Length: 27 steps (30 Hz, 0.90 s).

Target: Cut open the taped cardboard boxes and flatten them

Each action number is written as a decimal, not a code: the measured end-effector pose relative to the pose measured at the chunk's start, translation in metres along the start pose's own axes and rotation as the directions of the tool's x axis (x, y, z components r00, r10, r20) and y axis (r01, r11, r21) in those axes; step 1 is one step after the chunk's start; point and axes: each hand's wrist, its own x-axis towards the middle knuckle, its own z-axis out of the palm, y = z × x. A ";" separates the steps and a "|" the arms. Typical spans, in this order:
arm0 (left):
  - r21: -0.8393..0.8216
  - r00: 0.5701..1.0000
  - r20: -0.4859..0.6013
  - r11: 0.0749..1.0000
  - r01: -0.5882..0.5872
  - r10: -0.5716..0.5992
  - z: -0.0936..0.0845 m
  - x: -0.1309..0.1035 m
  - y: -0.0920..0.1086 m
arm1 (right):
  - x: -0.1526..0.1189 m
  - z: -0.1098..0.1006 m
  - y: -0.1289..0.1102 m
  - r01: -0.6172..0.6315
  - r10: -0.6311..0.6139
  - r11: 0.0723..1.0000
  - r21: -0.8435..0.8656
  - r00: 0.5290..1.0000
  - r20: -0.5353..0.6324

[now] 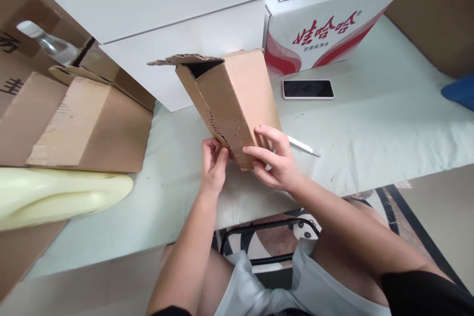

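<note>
A brown cardboard box [237,94] stands tilted over the table in front of me, its far end gaping with a flap sticking out to the left. Along its near-left side runs a torn seam. My left hand [216,163] pinches the box's lower left edge between thumb and fingers. Against the right side and near corner, my right hand [276,160] grips the same box with its fingers somewhat spread. A white-handled cutter [302,146] lies on the tablecloth just beyond my right hand, partly hidden.
A phone [308,89] lies in front of a white-and-red carton [329,29]. Large white boxes [177,0] form a wall at the back. To the left are an opened carton [111,123], a clear bottle [52,44] and a pale yellow object [62,195]. Something blue [461,93] sits far right.
</note>
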 end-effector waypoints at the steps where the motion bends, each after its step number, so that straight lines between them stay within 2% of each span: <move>1: 0.006 1.000 -0.004 1.000 0.005 -0.005 0.000 0.000 0.000 | 0.000 0.000 0.000 0.000 0.000 1.000 0.009 1.000 0.002; 14: 0.037 0.997 -0.054 0.998 0.050 -0.048 0.001 -0.001 0.001 | -0.003 -0.001 0.001 -0.006 0.005 1.000 0.020 0.998 0.063; 18: 0.009 0.996 -0.072 0.999 0.045 -0.044 0.002 -0.001 0.000 | -0.004 0.002 -0.001 -0.007 0.007 1.000 0.004 0.998 0.057; 22: -0.035 0.990 -0.126 0.998 0.055 -0.059 0.005 0.000 -0.003 | -0.009 0.008 -0.002 -0.048 0.052 0.998 -0.031 0.993 0.108; 27: -0.063 0.989 -0.128 0.996 0.063 -0.070 0.008 0.004 -0.008 | -0.011 0.012 -0.001 -0.025 0.025 1.000 -0.004 0.999 0.042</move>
